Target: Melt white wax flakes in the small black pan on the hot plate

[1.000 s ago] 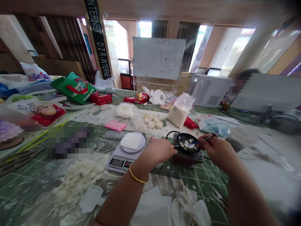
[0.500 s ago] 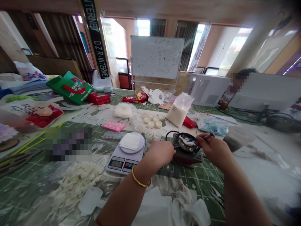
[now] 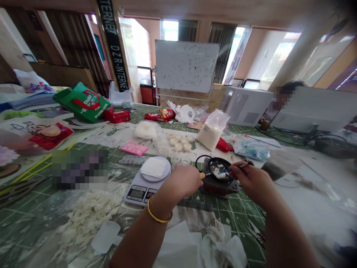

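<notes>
My left hand (image 3: 185, 182) is curled at the wooden handle (image 3: 202, 174) of a small black pan (image 3: 212, 161), the fingers closed on its end. A gold bracelet (image 3: 157, 216) circles that wrist. The pan sits on a little dark stove (image 3: 219, 188), right between my two hands, and in it lie white pieces (image 3: 222, 173), some of them looking partly melted. My right hand (image 3: 249, 176) pinches a thin blue stick (image 3: 227, 171), thumb and fingertips together on it, and its tip reaches into the pan among the white stuff.

Left of the stove stands a kitchen scale (image 3: 136, 193) with folded white paper (image 3: 153, 167) on its round plate; what its display reads is too small to tell. Nearer me, a heap of white flakes (image 3: 89, 212) is spread on plastic, with a pale scoop (image 3: 106, 237) lying at its edge. Crumpled tissue (image 3: 223, 245) lies in front of me, and scissors (image 3: 256, 231) rest under my right forearm's side. Beyond the pan I see small filled cups (image 3: 180, 143), a bag of white grains (image 3: 212, 134) and a pink box (image 3: 134, 148), all on the table (image 3: 238, 214).
</notes>
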`<state>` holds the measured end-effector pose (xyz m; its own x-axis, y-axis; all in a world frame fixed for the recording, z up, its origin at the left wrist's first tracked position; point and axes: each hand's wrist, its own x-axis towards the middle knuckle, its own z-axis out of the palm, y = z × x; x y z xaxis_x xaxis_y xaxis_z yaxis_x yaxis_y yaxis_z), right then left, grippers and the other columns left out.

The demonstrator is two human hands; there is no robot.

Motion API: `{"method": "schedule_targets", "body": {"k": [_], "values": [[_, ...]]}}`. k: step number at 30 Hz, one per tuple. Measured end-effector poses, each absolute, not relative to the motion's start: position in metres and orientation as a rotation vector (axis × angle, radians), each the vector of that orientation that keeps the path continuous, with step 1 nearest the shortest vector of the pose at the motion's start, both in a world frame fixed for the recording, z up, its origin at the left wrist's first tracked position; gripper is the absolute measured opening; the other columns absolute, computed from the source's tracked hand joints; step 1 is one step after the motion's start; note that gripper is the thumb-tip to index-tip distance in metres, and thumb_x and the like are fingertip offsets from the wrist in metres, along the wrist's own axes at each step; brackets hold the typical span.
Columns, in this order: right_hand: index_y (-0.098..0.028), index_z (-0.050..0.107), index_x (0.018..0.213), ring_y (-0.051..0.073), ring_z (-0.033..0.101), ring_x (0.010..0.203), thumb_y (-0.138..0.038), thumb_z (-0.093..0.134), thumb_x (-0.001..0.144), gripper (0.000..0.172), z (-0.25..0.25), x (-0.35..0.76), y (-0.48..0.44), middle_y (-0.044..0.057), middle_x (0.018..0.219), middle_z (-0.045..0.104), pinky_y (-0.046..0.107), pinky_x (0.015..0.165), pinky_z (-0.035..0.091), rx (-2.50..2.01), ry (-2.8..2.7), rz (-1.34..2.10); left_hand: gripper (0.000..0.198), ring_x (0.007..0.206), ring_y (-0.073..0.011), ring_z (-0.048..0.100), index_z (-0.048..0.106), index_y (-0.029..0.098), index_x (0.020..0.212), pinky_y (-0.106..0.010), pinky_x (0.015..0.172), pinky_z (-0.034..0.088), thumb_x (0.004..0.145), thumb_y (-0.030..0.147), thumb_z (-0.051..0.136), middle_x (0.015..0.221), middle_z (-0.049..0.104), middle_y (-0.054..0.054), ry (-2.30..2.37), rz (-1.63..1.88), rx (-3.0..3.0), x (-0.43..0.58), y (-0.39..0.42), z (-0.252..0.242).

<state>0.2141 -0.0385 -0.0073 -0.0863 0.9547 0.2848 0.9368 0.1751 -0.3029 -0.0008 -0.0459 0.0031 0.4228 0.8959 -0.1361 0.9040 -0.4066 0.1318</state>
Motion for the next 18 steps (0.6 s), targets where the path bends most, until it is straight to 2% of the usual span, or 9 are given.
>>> {"method": "schedule_targets", "body": {"k": [9,14,18], "values": [[-0.021,0.064,0.072,0.017,0.062,0.068,-0.041,0.039,0.080,0.034,-0.0069,0.2146,-0.0379,0.002,0.074,0.068,0.026,0.062,0.042,-1.771,-2.009,0.145,0.029,0.074,-0.0211,0.059,0.059,0.016,0.080,-0.029,0.061,0.043,0.082,0.035,0.037,0.081,0.064,-0.009,1.565,-0.086,2.442,0.0024,-0.0461,0.0051],[-0.019,0.064,0.073,0.019,0.062,0.071,-0.039,0.039,0.080,0.032,-0.0085,0.2151,-0.0341,0.003,0.075,0.068,0.027,0.063,0.041,-1.807,-1.976,0.035,0.033,0.073,-0.0210,0.059,0.059,0.015,0.079,-0.029,0.061,0.042,0.082,0.038,0.036,0.080,0.063,-0.009,1.545,-0.087,2.397,0.0017,-0.0454,0.0057],[-0.020,0.063,0.073,0.018,0.062,0.068,-0.040,0.038,0.081,0.033,-0.0077,0.2127,-0.0353,0.002,0.073,0.068,0.026,0.061,0.040,-1.779,-2.016,0.078,0.032,0.073,-0.0208,0.059,0.059,0.015,0.080,-0.028,0.061,0.042,0.081,0.038,0.036,0.080,0.063,-0.009,1.541,-0.076,2.406,-0.0006,-0.0443,0.0028]]}}
